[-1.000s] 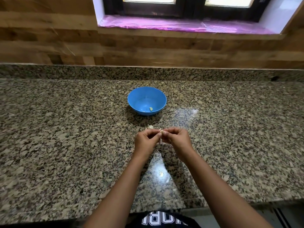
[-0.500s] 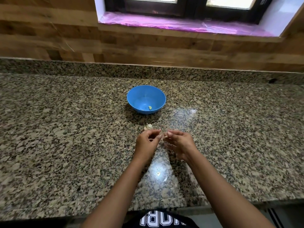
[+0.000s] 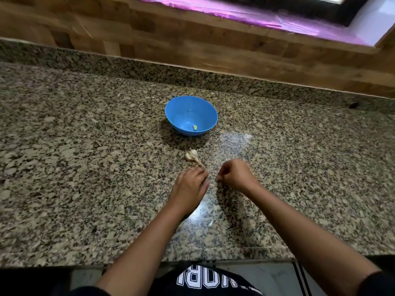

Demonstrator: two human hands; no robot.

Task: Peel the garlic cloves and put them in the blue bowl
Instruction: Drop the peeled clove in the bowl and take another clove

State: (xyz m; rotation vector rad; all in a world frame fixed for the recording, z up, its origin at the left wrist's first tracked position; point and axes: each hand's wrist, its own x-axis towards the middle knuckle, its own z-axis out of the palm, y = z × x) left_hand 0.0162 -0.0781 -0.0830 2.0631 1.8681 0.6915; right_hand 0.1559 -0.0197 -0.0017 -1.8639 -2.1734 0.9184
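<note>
Change: a second ago my two hands met in front of me, pinching one clove between their fingertips; they have since parted, and my view has dipped toward the bench [image 3: 85, 167].
Left hand: my left hand [image 3: 189, 186] is low over the bench, back upward, its fingers fairly straight and relaxed. The tips reach toward the dry stem of the garlic cluster [image 3: 192, 155]. I see nothing held in it.
Right hand: my right hand [image 3: 236, 175] is just beside the left but apart from it, with its fingers curled into a loose fist. Whether the clove or a scrap of skin sits inside, I cannot tell; the knuckles hide it.
Garlic cluster: the unpeeled remainder lies on the bench between my hands and the blue bowl [image 3: 181, 110], in the place it held before. It is near my left fingertips; contact with them is too fine to judge.
Blue bowl: it stands upright beyond the garlic and well within reach. One peeled clove [image 3: 195, 127] lies at its bottom, toward the near right wall, as it did a second ago.
Meaning for the task: the parting suggests that work on one clove is ending or pausing. No second clove has reached the bowl.
Likely step: either drop what the right hand may hold into the bowl, or break a fresh clove from the cluster.
</note>
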